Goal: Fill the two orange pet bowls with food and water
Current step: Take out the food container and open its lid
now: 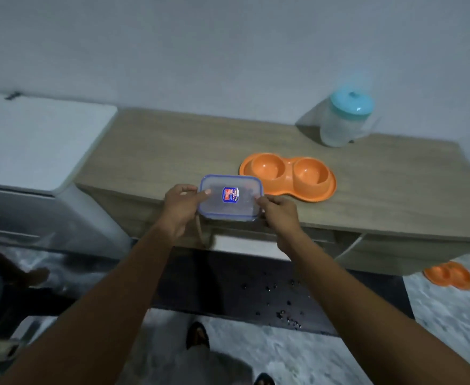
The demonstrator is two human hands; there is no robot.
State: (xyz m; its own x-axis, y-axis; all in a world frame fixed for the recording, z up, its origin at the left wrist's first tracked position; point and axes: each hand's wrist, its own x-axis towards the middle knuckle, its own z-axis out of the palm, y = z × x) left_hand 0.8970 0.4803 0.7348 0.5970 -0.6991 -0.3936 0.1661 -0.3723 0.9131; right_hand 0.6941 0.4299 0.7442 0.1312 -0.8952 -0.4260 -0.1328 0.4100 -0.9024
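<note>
An orange double pet bowl [288, 181] sits on the wooden cabinet top [178, 151]; both its cups look empty. A clear plastic food container [231, 197] with a blue-rimmed lid and a label sits at the cabinet's front edge, dark food dimly visible inside. My left hand [182, 208] grips its left side with the thumb on the lid. My right hand [279, 213] grips its right side. A clear jug with a light blue lid [343, 119] stands at the back right against the wall.
A white appliance lid [34, 140] lies to the left of the cabinet. A second orange double bowl [449, 279] rests on the floor at right. Dark kibble [284, 307] is scattered on a dark mat below. My feet show at the bottom.
</note>
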